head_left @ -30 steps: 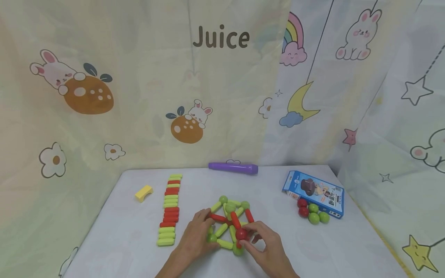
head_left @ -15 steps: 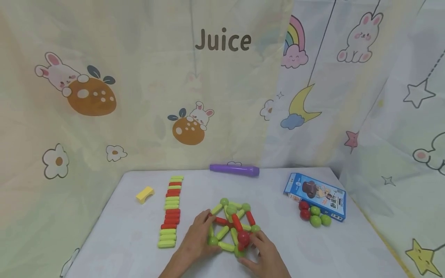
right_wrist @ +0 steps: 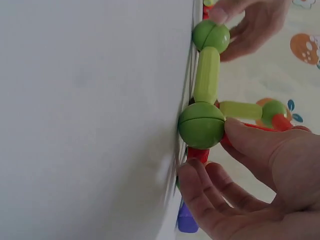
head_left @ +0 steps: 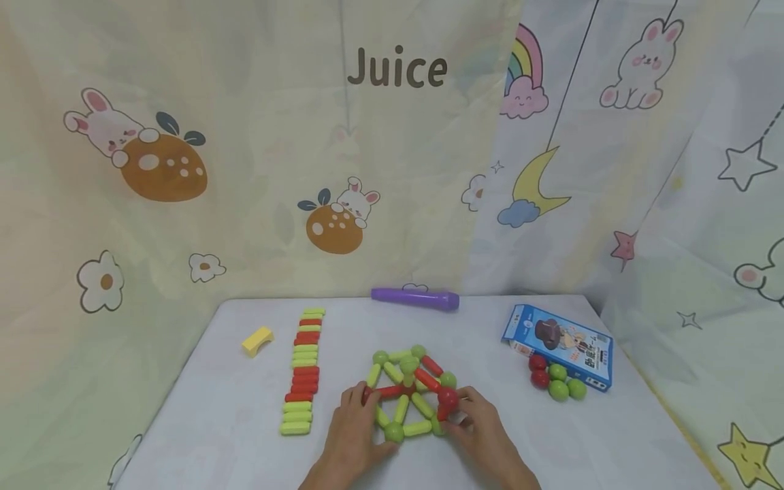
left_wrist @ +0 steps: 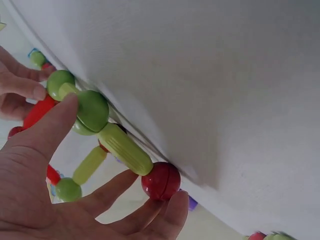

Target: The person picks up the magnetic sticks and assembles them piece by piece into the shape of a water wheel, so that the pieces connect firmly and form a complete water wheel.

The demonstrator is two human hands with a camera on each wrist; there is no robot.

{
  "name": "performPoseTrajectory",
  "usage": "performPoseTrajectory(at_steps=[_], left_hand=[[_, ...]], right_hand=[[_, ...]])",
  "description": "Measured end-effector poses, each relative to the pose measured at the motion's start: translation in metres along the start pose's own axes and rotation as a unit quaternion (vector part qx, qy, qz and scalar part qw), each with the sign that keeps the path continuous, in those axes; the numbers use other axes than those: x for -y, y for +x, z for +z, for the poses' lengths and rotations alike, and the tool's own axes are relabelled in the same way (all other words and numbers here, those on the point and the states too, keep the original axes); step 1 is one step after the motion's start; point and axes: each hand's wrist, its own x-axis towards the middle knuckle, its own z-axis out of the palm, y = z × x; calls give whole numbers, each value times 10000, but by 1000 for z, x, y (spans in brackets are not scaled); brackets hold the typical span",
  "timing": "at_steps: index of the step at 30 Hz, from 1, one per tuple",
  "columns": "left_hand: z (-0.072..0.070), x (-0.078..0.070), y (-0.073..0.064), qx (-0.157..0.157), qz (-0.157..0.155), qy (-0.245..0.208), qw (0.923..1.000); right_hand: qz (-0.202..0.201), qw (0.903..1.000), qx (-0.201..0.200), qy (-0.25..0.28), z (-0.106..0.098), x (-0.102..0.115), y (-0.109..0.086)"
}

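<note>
A wheel-like magnetic ball-and-stick construction [head_left: 401, 410] lies at the front middle of the table, built from lime and red rods with green and red balls. A green ball [head_left: 408, 364] stands raised above its hub, and a raised red ball [head_left: 448, 399] is on its right side. My left hand [head_left: 352, 430] grips the left side, thumb on the front green ball [left_wrist: 93, 110] and fingers round a red ball [left_wrist: 161, 181]. With my right hand [head_left: 484, 430] I hold the right side, thumb against another green ball [right_wrist: 201, 125] and fingers curled beside a red rod [right_wrist: 197, 154].
Loose lime and red rods [head_left: 301, 371] form a column on the left. A yellow arch block [head_left: 257, 341] lies beyond them. At the back is a purple stick [head_left: 415, 298]. On the right, a blue box [head_left: 563, 344] has loose red and green balls [head_left: 558, 390] in front.
The construction has turned counter-clockwise as seen from above, its front swinging right and its raised red ball moving right and back. My right hand let go of that ball, then moved right with the construction.
</note>
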Motion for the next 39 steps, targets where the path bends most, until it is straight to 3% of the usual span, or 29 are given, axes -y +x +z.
performPoseTrajectory(at_steps=[7,13,17,21,23,25,30,39], left_hand=[[-5,0,-5,52,-64,-22,10000],[-10,3,-9,146,-47,-236,9996],[-29,11,-14,275,-264,-395,9985],[-58,30,-20,-144,-633,285,9975],[-69,43,-23,-330,-764,876,9927],[-75,55,-27,-324,-882,1330,9866],[-74,73,-32,-5,-887,1778,9801],[-63,78,-36,-150,-580,2062,9767]], right_hand=[[-255,9994,-238,77,-6,-15,21],[-113,9991,-283,283,-8,-20,31],[-93,9990,-282,322,-8,-23,31],[-88,9994,-230,241,-8,-24,30],[-73,9995,-222,217,-7,-24,29],[-20,9995,-231,220,-7,-24,28],[69,9995,-227,215,-7,-23,25],[78,9995,-191,258,-8,-22,23]])
